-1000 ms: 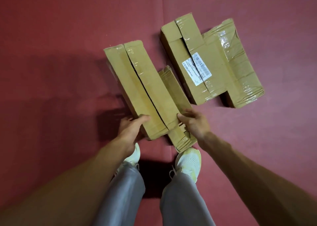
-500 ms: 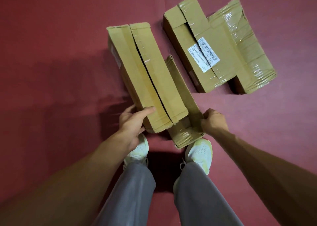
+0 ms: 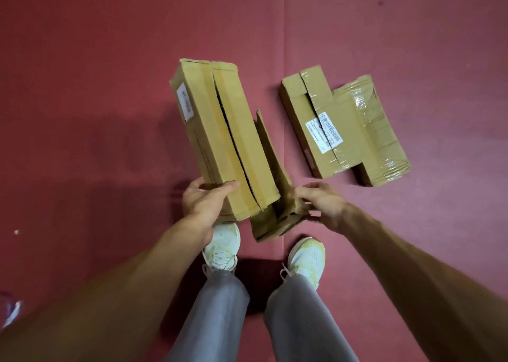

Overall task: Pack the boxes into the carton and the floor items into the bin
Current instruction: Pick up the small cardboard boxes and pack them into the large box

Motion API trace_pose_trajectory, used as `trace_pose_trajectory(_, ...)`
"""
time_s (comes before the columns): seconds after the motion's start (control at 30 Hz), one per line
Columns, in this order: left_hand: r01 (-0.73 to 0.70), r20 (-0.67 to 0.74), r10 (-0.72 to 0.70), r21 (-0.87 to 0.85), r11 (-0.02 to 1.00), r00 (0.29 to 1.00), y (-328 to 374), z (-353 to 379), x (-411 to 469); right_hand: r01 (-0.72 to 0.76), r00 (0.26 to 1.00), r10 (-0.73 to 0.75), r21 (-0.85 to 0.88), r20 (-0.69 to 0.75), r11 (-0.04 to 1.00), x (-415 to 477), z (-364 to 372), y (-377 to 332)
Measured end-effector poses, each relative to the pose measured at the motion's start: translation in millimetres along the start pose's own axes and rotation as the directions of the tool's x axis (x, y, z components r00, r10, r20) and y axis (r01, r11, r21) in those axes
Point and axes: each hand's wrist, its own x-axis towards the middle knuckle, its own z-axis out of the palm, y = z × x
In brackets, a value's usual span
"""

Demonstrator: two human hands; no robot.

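A long brown cardboard box [image 3: 217,136] with a slit top is lifted off the red floor, and my left hand [image 3: 204,199] grips its near end, thumb on top. A thinner, crumpled cardboard box [image 3: 275,194] hangs beside it on the right; my right hand [image 3: 319,199] pinches its near edge. A labelled box [image 3: 316,125] lies on the floor at the right, with a heavily taped box [image 3: 382,139] against its far side. No carton or bin is in view.
The red mat floor [image 3: 110,86] runs all round, with a seam [image 3: 283,31] down the middle. My two pale shoes [image 3: 222,243] stand just below the held boxes. A small white scrap [image 3: 17,232] lies at the left.
Both held boxes have come up off the floor toward me. My right hand shifted from the wide box's end to the thin box's edge. The view has pulled back from the floor.
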Motion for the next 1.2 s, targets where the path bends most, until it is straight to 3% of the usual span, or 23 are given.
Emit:
trace_pose_trajectory(0.13,-0.022,-0.016,0.021,-0.027,0.999,1.0,12,-16,-12,-0.062,0.994,0.056,-0.063,-0.097,0.996,-8,10,-7)
trace_pose_trajectory(0.3,-0.06,-0.037,0.059,-0.03,0.998,0.998,46,-45,-41,-0.008,0.983,0.003,-0.025,-0.182,1.0,-46,13,-30)
trace_pose_trajectory(0.5,-0.011,-0.08,0.004,-0.091,0.996,0.997,94,-91,-100,0.238,0.958,-0.249,-0.091,-0.142,0.967,-128,30,-86)
trace_pose_trajectory(0.73,-0.096,-0.18,0.085,-0.058,0.994,0.98,119,-183,-225,0.292,0.945,-0.312,-0.172,-0.098,0.941,-272,65,-123)
trace_pose_trajectory(1.0,-0.103,-0.284,0.053,-0.164,0.981,0.957,76,-319,-352,0.416,0.9,-0.436,-0.313,0.01,0.854,-417,142,-96)
trace_pose_trajectory(1.2,-0.182,-0.395,0.062,-0.275,0.944,0.917,-10,-438,-440,0.531,0.826,-0.548,-0.509,0.132,0.678,-514,230,-30)
